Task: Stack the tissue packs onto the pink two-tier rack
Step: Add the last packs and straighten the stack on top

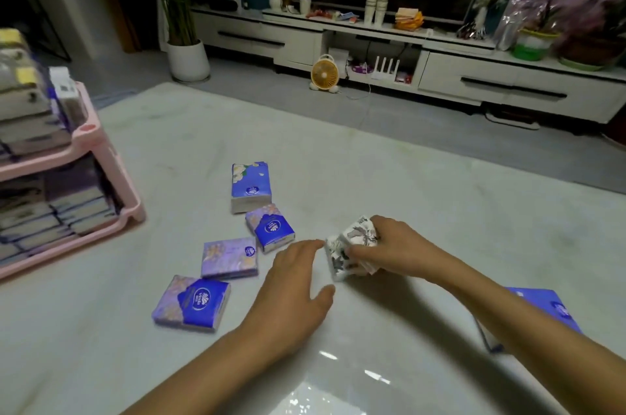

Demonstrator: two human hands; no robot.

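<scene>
Right hand (pixel 389 246) grips white floral tissue pack (pixel 352 246) on pale table (pixel 423 184); left hand (pixel 294 282) open, fingertips beside it. Four purple packs (pixel 230 257) lie left; pink rack (pixel 111 174) far left, both tiers stacked.

Tissue packs lying loose, pink two-tier rack at nine o'clock

The pink two-tier rack (pixel 88 130) stands upright, both tiers filled with stacked packs (pixel 30 123), blurred; from its four o'clock a ragged line runs toward seven o'clock: a thick blue floral pack (pixel 250 187), a small tilted purple-and-blue pack (pixel 270 228) just beside it, a lilac pack (pixel 229 257), then a purple-and-blue pack (pixel 191 302); at their three o'clock a white pack with dark ink print (pixel 352 248) is tipped on edge, gripped by the right hand (pixel 393 246); at four o'clock a half-hidden blue pack (pixel 542 309) lies flat.
</scene>
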